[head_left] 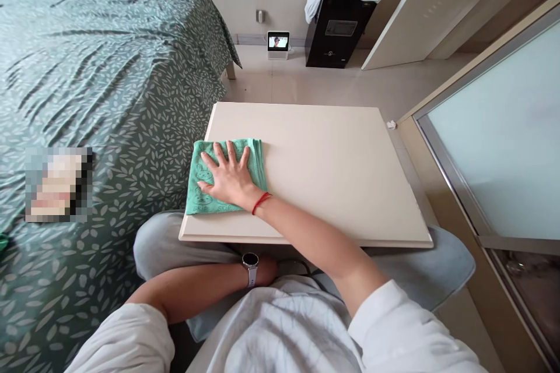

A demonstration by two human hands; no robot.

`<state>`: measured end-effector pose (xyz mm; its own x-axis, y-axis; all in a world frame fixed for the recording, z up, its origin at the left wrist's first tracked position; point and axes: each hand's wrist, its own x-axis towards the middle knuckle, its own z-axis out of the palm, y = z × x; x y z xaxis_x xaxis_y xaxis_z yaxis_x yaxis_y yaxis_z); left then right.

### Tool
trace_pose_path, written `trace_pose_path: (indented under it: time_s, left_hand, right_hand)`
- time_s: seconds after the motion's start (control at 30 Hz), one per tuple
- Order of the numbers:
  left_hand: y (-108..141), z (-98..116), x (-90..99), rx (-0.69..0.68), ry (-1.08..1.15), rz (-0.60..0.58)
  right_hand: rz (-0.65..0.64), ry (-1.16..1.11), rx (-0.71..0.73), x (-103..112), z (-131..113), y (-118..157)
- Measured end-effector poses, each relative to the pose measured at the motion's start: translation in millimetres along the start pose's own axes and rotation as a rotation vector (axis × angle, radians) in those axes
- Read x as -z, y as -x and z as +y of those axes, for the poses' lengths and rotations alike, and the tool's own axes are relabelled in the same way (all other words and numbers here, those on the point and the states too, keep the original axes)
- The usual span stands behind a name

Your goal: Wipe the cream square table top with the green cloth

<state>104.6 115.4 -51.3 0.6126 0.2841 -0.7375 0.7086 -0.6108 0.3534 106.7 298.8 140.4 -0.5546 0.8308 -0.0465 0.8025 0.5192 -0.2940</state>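
Note:
A folded green cloth (205,201) lies on the left end of a cream tabletop (328,169). Flat on the cloth rests my right hand (230,178), its fingers spread and a red string round the wrist. My left hand (266,271), below the table's near edge, is in my lap beside a watch with a pale strap; its fingers are hidden. The tabletop spans the space over my knees.
On the left is a bed (109,99) with a green leaf-patterned sheet and a blurred object (56,186). A small screen (278,44) and a black cabinet (336,29) topped with jeans stand by the wall. Glass-panelled doors (503,116) are at right.

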Motion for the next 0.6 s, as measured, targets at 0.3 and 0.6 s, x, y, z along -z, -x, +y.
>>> trace_pose_path:
  time_s: [0.3,0.6]
  left_hand:
    - [10.8,7.2,17.1,0.026,-0.004,-0.067]
    - [6.3,3.6,10.2,0.021,-0.008,-0.079]
  right_hand:
    - [0.043,0.143,-0.428,35.1,166.4,105.6]
    - [0.161,0.237,-0.900,46.3,265.6,199.5]
